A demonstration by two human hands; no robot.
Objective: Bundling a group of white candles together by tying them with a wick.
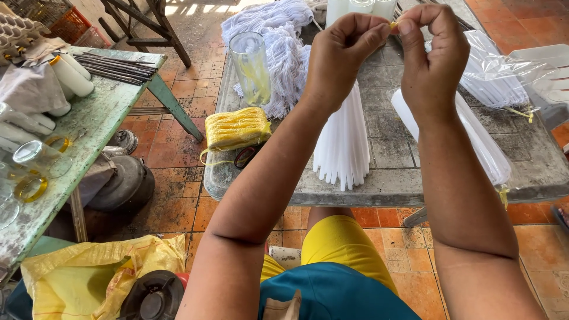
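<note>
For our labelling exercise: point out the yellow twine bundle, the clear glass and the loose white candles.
Twine bundle [237, 127], head view, middle of the top.
Glass [251, 68], head view, side wall.
Candles [344, 142], head view, mid-length of the fan.

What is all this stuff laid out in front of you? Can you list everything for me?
thin candles: one loose bundle, white, on the grey stone table, below the hands
bagged candles: one pack, white in clear plastic, right side of that table
string bundle: one, yellow, table's left edge
glass: one, clear, behind the string
wick cords: one heap, white, far end of the table
green table: one, worn, at left, bearing thick white candles and dark rods
yellow bag: one, on the floor, lower left
left hand: pinching a yellow strand
right hand: pinching the same strand
</note>
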